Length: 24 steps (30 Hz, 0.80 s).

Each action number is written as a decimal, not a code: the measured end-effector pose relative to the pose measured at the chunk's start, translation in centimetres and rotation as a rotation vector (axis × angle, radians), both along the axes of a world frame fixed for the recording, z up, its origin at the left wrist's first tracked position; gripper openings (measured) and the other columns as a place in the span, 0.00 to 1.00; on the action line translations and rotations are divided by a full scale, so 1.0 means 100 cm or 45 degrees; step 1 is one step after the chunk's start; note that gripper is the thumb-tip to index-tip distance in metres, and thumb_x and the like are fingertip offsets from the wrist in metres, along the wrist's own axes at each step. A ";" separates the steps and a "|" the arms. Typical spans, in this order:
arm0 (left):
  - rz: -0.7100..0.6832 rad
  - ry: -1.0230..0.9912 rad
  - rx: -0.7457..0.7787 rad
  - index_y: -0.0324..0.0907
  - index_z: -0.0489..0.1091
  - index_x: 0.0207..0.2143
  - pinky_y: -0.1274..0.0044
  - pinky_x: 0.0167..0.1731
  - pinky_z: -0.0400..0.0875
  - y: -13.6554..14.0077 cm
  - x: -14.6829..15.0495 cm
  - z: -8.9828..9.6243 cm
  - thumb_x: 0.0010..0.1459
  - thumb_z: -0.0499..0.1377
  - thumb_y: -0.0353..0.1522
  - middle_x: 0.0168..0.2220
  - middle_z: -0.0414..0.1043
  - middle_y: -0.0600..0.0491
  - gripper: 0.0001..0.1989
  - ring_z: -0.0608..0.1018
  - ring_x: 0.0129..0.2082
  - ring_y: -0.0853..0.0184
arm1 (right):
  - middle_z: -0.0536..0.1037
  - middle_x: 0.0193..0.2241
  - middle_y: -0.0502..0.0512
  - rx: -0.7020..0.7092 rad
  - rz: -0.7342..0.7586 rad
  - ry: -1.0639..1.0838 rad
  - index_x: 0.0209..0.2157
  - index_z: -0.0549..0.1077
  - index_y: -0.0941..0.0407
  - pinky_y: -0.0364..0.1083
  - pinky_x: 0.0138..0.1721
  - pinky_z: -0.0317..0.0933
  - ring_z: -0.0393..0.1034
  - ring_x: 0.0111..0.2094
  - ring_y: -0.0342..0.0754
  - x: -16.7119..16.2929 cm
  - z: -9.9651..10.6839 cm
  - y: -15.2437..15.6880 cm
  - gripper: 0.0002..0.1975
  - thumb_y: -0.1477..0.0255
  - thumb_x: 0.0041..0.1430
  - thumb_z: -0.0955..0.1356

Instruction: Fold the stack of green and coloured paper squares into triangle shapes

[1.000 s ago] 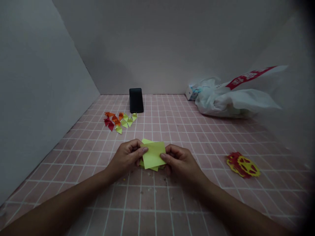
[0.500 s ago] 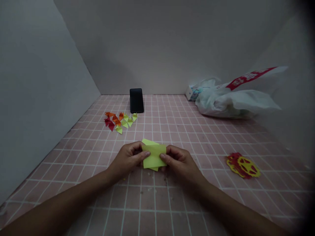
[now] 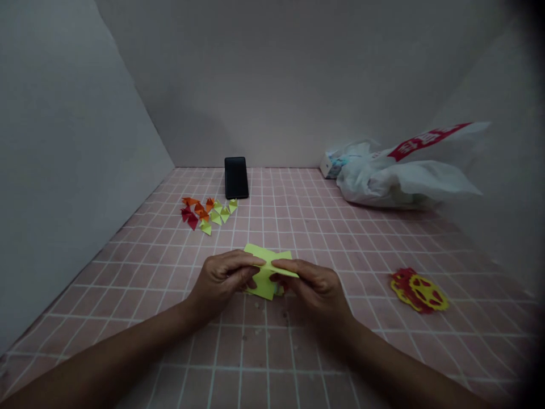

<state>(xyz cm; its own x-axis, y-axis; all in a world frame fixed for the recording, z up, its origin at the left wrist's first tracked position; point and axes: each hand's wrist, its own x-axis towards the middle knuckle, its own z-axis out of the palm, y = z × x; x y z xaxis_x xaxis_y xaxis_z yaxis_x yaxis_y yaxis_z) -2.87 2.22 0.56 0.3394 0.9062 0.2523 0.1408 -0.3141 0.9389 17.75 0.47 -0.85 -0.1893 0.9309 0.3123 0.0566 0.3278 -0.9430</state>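
Between my hands is a small yellow sheet of paper (image 3: 284,272), now bent along its middle and seen nearly edge-on. My left hand (image 3: 225,278) pinches its left part, with thumb below and fingers on top. On the other side my right hand (image 3: 317,284) grips the right part, its forefinger lying along the upper face. Beneath the held sheet, more yellow paper (image 3: 261,289) lies on the table, partly covered by my fingers. A bit of something coloured shows under my right hand, too small to name.
Several small folded paper pieces (image 3: 205,213) in red, orange and yellow lie at the left, near a black phone (image 3: 236,178). Red and yellow cut-out shapes (image 3: 419,291) rest at the right. A white plastic bag (image 3: 383,182) and a patterned box (image 3: 330,165) stand at the back right, by the wall.
The held sheet was flat and facing me; it is now bent and tilted. My fingers have moved from its side edges onto its upper face, closer together.
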 end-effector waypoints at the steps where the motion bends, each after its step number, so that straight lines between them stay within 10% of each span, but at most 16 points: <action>1: 0.000 -0.012 0.008 0.41 0.77 0.38 0.80 0.24 0.76 0.001 0.000 -0.001 0.59 0.58 0.25 0.37 0.75 0.50 0.09 0.79 0.26 0.71 | 0.81 0.33 0.52 0.018 0.008 -0.007 0.41 0.80 0.50 0.47 0.33 0.71 0.76 0.33 0.47 0.000 0.002 0.000 0.13 0.78 0.56 0.68; 13: 0.068 0.052 0.084 0.39 0.72 0.26 0.77 0.33 0.71 0.001 0.001 0.004 0.57 0.61 0.27 0.32 0.74 0.50 0.06 0.76 0.33 0.67 | 0.77 0.43 0.57 0.101 -0.003 -0.020 0.30 0.77 0.54 0.49 0.44 0.64 0.72 0.45 0.51 -0.001 0.008 0.003 0.06 0.77 0.58 0.69; 24: 0.101 -0.072 -0.147 0.39 0.67 0.25 0.76 0.32 0.68 0.000 0.003 0.002 0.55 0.62 0.29 0.30 0.70 0.52 0.07 0.73 0.32 0.67 | 0.72 0.29 0.51 -0.186 0.016 0.222 0.25 0.72 0.55 0.45 0.35 0.62 0.68 0.32 0.45 -0.005 0.012 0.002 0.07 0.73 0.57 0.69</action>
<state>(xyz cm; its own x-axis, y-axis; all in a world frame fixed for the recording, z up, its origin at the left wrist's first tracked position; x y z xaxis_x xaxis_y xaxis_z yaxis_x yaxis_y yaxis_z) -2.54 2.19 0.79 0.2539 0.9537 0.1615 0.1067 -0.1936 0.9753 17.21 0.70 0.34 -0.1558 0.9667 0.2031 -0.1148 0.1865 -0.9757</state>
